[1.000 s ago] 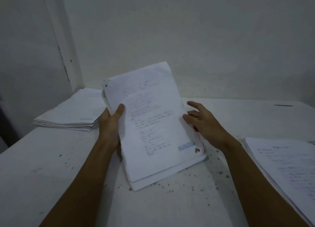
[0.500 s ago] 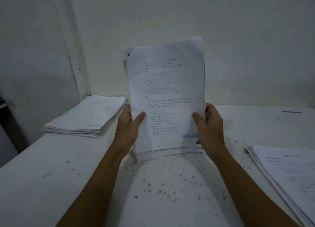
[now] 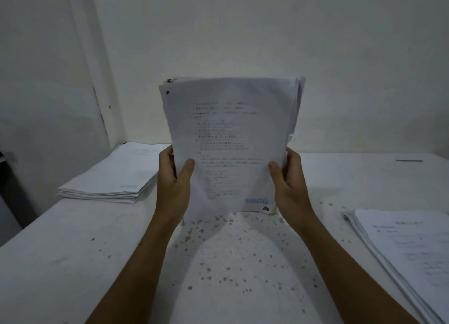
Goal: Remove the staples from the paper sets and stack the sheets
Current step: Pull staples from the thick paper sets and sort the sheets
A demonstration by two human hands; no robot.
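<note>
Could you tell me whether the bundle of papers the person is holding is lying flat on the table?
No, the left hand and right hand hold the bundle of papers upright, its bottom edge at the table.

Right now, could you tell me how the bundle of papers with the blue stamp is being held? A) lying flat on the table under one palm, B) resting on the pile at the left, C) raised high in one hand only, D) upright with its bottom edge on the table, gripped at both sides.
D: the bundle of papers stands upright, its bottom edge on the table, with the left hand and right hand gripping its sides.
</note>
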